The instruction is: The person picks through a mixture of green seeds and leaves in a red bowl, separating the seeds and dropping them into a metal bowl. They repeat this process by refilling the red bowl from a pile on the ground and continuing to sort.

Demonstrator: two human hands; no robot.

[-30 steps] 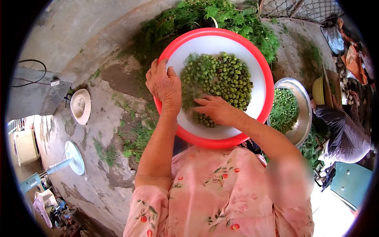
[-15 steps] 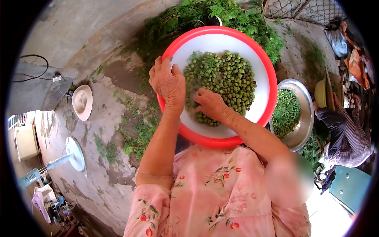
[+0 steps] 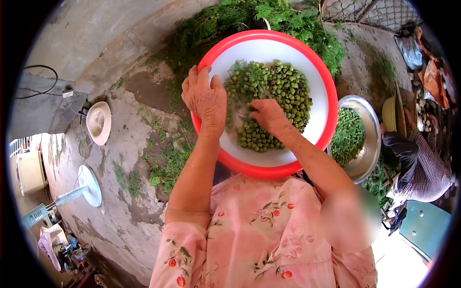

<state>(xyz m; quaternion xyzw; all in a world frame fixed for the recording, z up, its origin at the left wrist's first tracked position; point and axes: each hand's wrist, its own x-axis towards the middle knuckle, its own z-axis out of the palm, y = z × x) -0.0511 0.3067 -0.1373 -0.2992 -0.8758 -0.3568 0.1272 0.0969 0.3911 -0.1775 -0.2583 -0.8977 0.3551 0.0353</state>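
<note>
A white basin with a wide red rim [image 3: 328,113] tilts in front of me, over my lap. Small round green seed cones [image 3: 294,98] are heaped in it, with feathery green sprigs [image 3: 257,77] at the far left of the heap. My left hand [image 3: 204,98] is closed over the basin's left rim, thumb toward the inside. Over the near-left part of the cones is my right hand [image 3: 270,115], its fingers curled inward. Whether anything is between those fingers is hidden.
A metal bowl [image 3: 369,144] holding green sprigs and cones stands at right, near another person [image 3: 422,168]. Cut green branches [image 3: 307,33] lie beyond the basin. A straw hat [image 3: 99,123] and a light-blue fan [image 3: 90,186] are at left; a teal seat [image 3: 425,225] is lower right.
My right hand has shifted right and slightly away from me across the cones, baring more of the basin's floor and near cones. My left hand stays on the rim.
</note>
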